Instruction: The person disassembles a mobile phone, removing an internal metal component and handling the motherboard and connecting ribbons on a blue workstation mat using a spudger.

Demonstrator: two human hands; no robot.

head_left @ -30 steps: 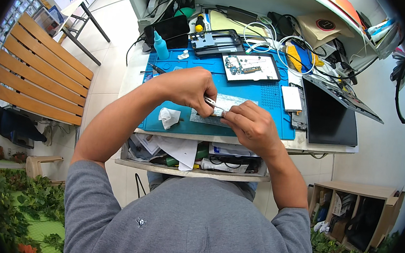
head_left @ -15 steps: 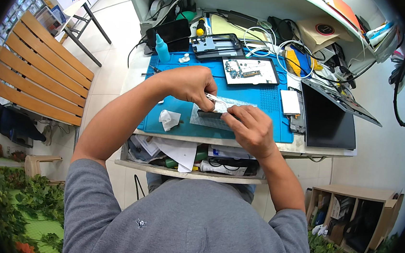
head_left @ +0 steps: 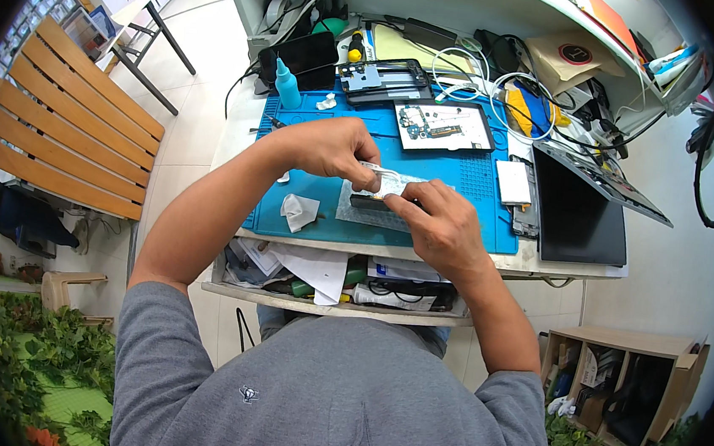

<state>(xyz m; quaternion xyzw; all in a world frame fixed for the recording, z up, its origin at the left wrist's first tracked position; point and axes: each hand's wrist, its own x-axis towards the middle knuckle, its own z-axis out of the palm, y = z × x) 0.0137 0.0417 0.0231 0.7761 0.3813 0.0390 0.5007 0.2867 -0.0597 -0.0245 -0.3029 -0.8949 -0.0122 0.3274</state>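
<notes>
My left hand (head_left: 335,150) is closed, with its thumb and fingertips down at the left end of a dark slim device (head_left: 372,203). Bent fingers of my right hand (head_left: 448,229) pinch at the device's right side, the index fingertip against its upper face. A white strip (head_left: 388,174) shows just behind the device, between both hands; what it belongs to is unclear. Beneath lies a translucent plastic sheet (head_left: 374,219) on the blue work mat (head_left: 339,228). Left of it rests a crumpled white tissue (head_left: 298,213). My fingers hide part of the device.
Behind my hands lie an opened tablet-like case with a circuit board (head_left: 442,128) and a black frame (head_left: 382,81). A blue bottle (head_left: 286,85) stands at the far left. White cables (head_left: 505,87) crowd the back; a dark flat panel (head_left: 579,213) lies right. Below is an open drawer (head_left: 315,309).
My right fingertips have shifted slightly left along the device, and more of its pale upper face shows between the hands. My left hand has stayed nearly in place.
</notes>
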